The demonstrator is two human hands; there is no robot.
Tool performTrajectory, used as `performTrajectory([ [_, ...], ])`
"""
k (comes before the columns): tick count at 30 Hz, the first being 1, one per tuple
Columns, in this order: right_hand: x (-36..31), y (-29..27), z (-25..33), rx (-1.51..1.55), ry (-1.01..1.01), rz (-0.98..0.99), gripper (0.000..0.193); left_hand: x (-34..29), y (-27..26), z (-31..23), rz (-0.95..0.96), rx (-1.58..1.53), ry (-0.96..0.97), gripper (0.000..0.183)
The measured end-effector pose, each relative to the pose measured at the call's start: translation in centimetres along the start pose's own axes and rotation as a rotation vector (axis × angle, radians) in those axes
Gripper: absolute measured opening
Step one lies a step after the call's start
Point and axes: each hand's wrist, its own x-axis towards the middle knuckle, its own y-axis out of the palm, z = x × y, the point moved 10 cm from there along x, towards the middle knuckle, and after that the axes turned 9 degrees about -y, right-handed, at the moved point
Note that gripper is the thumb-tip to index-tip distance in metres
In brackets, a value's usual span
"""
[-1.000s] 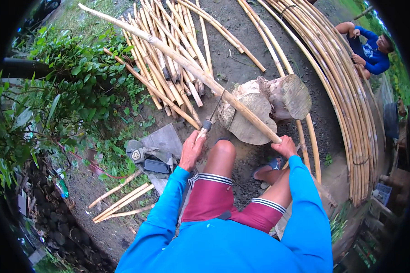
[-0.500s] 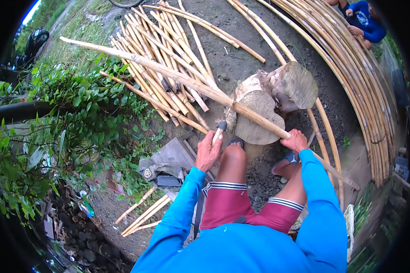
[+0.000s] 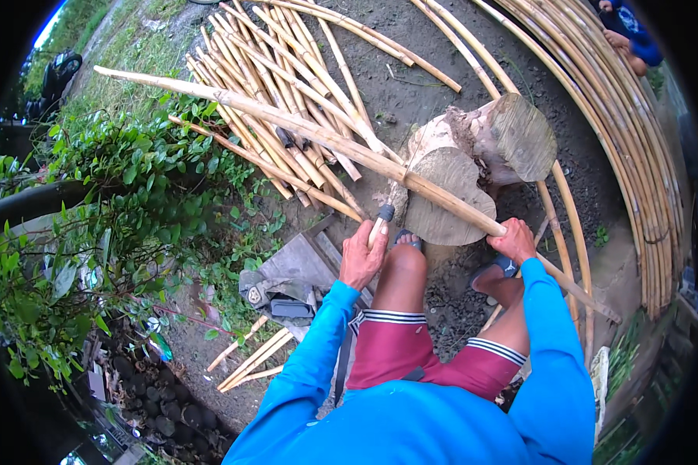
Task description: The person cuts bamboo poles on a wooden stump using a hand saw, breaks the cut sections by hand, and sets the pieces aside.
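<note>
A long bamboo pole [image 3: 310,130] slants across the head view from upper left to lower right. It rests over the cut face of a wooden log [image 3: 450,203]. My right hand [image 3: 515,241] is closed around the pole to the right of the log, and the pole's end sticks out beyond it. In my left hand [image 3: 362,256] is a wooden-handled tool [image 3: 381,222] with a dark collar, pointing up toward the pole. Its working end is too thin at this angle to make out. The tool is just left of the log, above my left knee.
Behind the pole lies a heap of cut bamboo lengths [image 3: 287,85]. Long bamboo poles [image 3: 624,147] are bundled at right, near another person [image 3: 634,43]. A second log piece [image 3: 523,138] adjoins the first. Leafy plants [image 3: 124,170] crowd the left, beside a grey bag [image 3: 275,293].
The scene has shifted slightly rightward in the view. Both hands keep their grips, and the pole still lies across the log at nearly the same slant.
</note>
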Motion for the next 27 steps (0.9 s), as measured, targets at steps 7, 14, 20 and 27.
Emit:
performTrajectory([
  [7,-0.2,-0.3,0.3,0.007,0.002,0.016,0.035,0.9,0.3,0.3,-0.017,0.101,-0.059,0.039],
  [14,0.0,0.2,0.0,0.011,0.007,0.029,0.035,0.9,0.2,1.3,-0.029,0.048,-0.127,0.031],
  [20,0.0,-0.1,-0.2,0.007,-0.062,-0.067,0.029,1.2,0.4,1.0,-0.021,0.143,-0.135,0.032],
  [27,0.2,0.2,0.3,0.002,-0.063,-0.057,0.029,0.0,-0.6,1.5,-0.054,0.19,-0.137,0.031],
])
